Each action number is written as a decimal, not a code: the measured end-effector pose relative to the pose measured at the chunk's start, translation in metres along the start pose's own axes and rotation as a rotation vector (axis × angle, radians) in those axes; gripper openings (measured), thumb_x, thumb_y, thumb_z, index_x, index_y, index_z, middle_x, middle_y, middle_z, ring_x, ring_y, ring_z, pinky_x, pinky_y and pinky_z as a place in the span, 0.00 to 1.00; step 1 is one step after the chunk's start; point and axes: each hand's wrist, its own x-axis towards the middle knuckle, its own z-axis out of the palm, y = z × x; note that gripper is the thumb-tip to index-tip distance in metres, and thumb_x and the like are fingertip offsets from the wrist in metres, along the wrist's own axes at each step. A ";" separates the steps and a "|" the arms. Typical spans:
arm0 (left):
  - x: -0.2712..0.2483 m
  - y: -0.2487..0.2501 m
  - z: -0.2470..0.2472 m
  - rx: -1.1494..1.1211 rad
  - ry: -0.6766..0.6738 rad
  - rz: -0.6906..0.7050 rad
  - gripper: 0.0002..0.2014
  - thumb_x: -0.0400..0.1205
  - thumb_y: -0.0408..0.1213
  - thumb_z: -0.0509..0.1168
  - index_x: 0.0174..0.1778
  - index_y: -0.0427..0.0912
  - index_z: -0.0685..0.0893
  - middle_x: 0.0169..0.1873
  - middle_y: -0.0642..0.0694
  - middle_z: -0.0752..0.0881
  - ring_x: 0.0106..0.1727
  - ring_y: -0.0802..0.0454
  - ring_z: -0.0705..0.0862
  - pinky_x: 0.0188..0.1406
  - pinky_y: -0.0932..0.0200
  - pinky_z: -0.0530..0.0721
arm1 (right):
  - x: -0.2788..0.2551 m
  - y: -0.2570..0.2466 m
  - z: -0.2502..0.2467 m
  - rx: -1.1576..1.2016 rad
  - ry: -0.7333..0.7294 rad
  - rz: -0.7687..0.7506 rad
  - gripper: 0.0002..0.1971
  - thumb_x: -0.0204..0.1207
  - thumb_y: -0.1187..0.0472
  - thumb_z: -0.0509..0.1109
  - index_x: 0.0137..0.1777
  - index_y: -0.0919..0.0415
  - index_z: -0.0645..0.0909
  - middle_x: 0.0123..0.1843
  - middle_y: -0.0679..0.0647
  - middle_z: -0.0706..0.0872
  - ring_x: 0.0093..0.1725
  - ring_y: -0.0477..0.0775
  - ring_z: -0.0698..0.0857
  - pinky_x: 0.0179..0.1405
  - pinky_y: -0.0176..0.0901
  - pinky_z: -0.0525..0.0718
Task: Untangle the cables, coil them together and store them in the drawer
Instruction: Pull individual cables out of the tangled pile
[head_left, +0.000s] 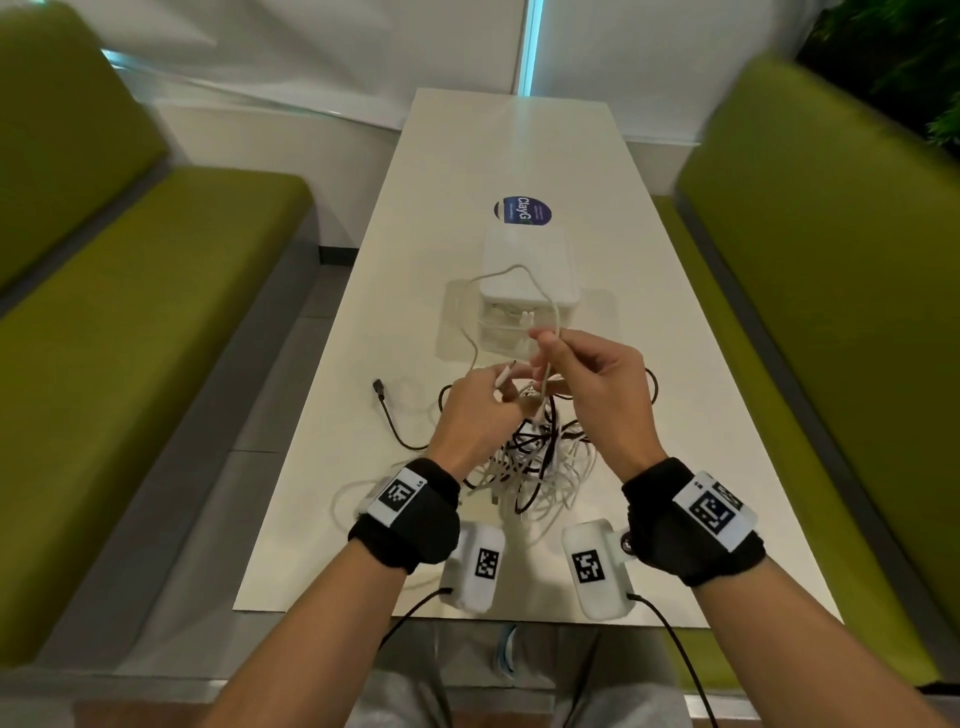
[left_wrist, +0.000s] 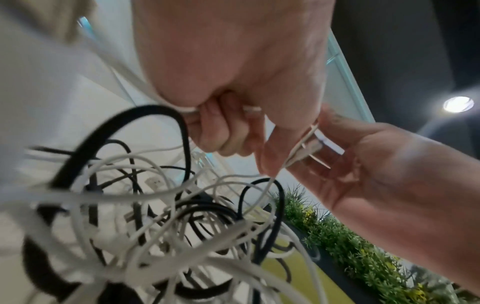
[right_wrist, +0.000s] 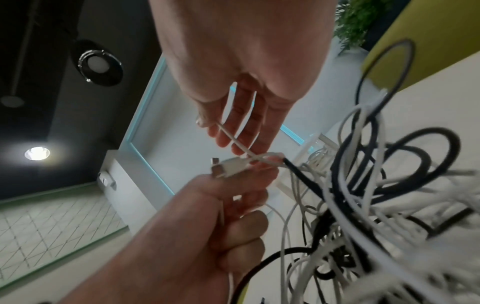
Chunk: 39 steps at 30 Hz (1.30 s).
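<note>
Left hand (head_left: 470, 410) raised just above the cable tangle (head_left: 524, 462), fingers curled, gripping a white cable end (right_wrist: 230, 164) whose plug pokes out past the thumb. Right hand (head_left: 592, 384) raised beside it, thumb and forefinger pinching a thin white cable (head_left: 511, 275), the other fingers (right_wrist: 245, 121) nearly straight and spread. From that pinch, a long arc of white cable up over the drawer unit (head_left: 527, 280) and back down toward the left hand.

Drawer unit: one small white box with translucent drawer fronts, just beyond the tangle, toward the far end of the desk (head_left: 675, 364). Pale cable ends faintly visible behind the upper front; contents otherwise impossible to make out.

Cable tangle on the desk directly beneath both hands: black and white cables knotted together, number impossible to count. One black cable (head_left: 389, 415) trailing out left of the tangle, plug lying flat on the desk.

One round blue sticker (head_left: 522, 210) beyond the drawer unit. Two green benches (head_left: 156, 312), one on each side of the desk.
</note>
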 end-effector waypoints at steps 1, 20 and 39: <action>-0.002 0.002 0.000 0.004 -0.037 0.013 0.04 0.78 0.42 0.73 0.47 0.57 0.89 0.31 0.56 0.79 0.35 0.59 0.78 0.37 0.66 0.73 | 0.001 -0.002 0.000 0.035 0.009 0.012 0.09 0.81 0.59 0.71 0.43 0.60 0.90 0.45 0.67 0.89 0.38 0.57 0.89 0.39 0.56 0.90; -0.010 -0.003 0.000 -0.218 0.172 -0.019 0.07 0.81 0.37 0.70 0.37 0.48 0.89 0.36 0.53 0.92 0.43 0.59 0.88 0.47 0.63 0.84 | -0.023 0.038 -0.019 -0.463 -0.290 0.135 0.09 0.82 0.45 0.66 0.52 0.42 0.87 0.48 0.37 0.89 0.47 0.36 0.85 0.44 0.28 0.78; -0.005 0.016 -0.010 -0.147 0.301 0.062 0.08 0.84 0.37 0.65 0.40 0.42 0.84 0.33 0.56 0.91 0.43 0.67 0.87 0.44 0.77 0.75 | -0.020 0.031 -0.016 -0.672 -0.383 0.034 0.14 0.80 0.41 0.63 0.45 0.47 0.84 0.41 0.42 0.86 0.40 0.41 0.81 0.39 0.39 0.76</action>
